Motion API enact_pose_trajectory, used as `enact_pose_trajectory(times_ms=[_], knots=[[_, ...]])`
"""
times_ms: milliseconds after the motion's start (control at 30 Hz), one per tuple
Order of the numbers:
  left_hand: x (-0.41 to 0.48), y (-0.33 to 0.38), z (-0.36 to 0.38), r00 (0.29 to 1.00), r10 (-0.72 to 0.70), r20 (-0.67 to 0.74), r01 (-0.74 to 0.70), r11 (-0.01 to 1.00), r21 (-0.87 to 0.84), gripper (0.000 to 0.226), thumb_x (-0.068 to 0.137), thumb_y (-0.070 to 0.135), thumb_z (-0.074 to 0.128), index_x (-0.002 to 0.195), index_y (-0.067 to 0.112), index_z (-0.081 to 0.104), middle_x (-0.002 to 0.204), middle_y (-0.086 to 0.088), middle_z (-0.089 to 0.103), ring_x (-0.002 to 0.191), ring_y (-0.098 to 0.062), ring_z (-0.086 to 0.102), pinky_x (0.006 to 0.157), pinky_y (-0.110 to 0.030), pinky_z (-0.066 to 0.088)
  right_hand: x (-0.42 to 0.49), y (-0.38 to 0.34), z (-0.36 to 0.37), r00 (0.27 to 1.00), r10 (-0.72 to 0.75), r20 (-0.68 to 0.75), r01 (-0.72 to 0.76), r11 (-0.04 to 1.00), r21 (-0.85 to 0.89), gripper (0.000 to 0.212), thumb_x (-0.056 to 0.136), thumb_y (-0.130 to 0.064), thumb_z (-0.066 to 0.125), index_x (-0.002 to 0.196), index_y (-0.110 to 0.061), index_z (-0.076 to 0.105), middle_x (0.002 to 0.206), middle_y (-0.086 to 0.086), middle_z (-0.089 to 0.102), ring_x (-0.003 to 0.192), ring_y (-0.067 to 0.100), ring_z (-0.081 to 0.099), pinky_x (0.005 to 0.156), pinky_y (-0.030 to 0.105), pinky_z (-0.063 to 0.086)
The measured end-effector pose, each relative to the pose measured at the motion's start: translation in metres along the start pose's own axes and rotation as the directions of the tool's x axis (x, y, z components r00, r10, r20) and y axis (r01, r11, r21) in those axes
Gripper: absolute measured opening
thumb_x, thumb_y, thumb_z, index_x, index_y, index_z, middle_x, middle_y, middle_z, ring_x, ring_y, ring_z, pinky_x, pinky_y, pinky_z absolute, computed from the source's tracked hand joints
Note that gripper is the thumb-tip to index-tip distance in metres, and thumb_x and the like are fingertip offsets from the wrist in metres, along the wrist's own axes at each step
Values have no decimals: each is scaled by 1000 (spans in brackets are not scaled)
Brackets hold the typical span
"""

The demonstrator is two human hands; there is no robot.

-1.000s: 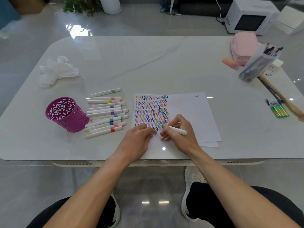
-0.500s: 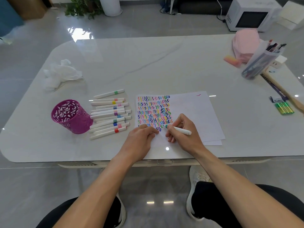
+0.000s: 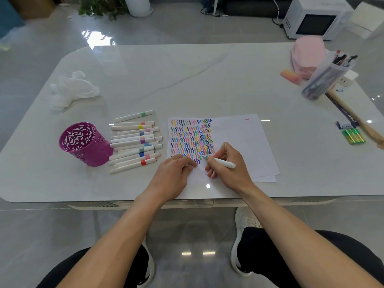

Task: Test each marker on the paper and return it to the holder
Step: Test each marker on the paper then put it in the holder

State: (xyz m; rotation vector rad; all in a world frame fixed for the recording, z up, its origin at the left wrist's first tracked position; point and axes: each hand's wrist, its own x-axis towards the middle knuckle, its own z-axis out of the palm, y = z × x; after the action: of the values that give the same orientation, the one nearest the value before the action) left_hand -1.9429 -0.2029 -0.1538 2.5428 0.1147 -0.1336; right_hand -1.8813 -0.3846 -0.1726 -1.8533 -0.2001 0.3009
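Two hands: right hand (image 3: 232, 171) pinching one marker (image 3: 223, 162), left hand (image 3: 172, 173) fisted on paper (image 3: 239, 138); one holder (image 3: 97, 155).

Your left hand (image 3: 174, 173), fingers curled, hid whatever it held; the grip of your right hand (image 3: 228, 166) covered the front end of the white plastic marker (image 3: 225, 163).

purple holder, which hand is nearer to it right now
Left. The left hand rests on the paper, just past the marker row beside the purple holder; the right hand, gripping a marker, is farther right.
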Motion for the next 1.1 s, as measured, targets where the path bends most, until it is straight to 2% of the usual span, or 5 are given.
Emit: enact_pose_trajectory(times_ms=[733,900,1100], knots=[[3,0,1,999,-41,3,41,999,7,24,103,26,51,119,29,69,122,7,63,112,-14,53,89,-21,34,2,1,0,1000,10,16,-10,1000,-1,25,95,-14,69,85,0,50,68,11,73,57,30,71,52,32,56],[3,0,0,1000,-29,-12,29,1000,1,24,102,25,52,116,30,71,115,7,66,108,-14,56,85,-20,33,1,-2,1,999,37,-19,-36,999,30,25,90,-10,70,80,-5,48,63,14,72,53,31,68,49,33,52],[4,1,-2,999,-45,-6,45,999,0,25,103,27,51,118,29,71,119,8,64,101,-5,46,86,-20,31,-2,-6,3,997,51,-53,-50,998,30,26,89,-9,71,77,-9,48,63,14,71,50,27,68,46,30,51]])
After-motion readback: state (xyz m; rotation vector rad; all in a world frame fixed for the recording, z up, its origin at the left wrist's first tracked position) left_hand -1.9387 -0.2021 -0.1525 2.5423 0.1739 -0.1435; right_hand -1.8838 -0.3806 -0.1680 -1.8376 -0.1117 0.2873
